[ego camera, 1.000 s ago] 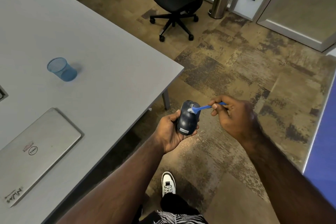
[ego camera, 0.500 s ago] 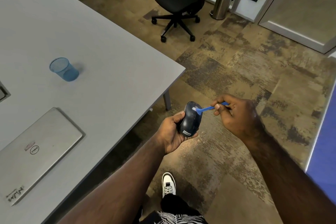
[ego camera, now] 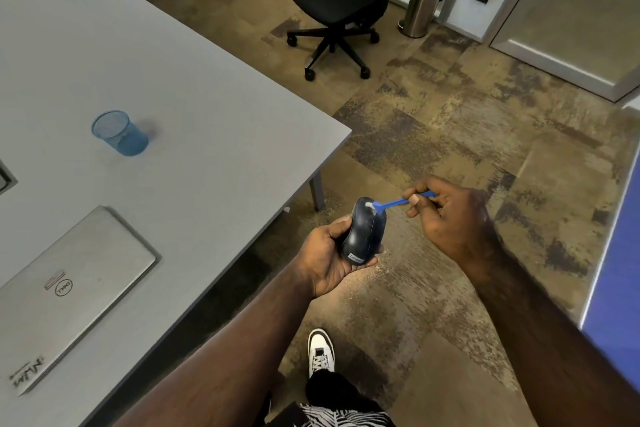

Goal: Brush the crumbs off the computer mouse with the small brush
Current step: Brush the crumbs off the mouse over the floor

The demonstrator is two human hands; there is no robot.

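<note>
A dark blue computer mouse is held over the floor, off the table's right edge, its label end toward me. My left hand cups it from the left and below. My right hand pinches the handle of a small blue brush. The brush's white bristles rest on the far top end of the mouse.
A grey table lies to the left, with a closed silver laptop and a blue mesh cup on it. A black office chair and a steel bin stand behind. My shoe is on the carpet below.
The brush head has shifted up toward the far end of the mouse, and the mouse is tilted slightly more to the right in my left hand.
</note>
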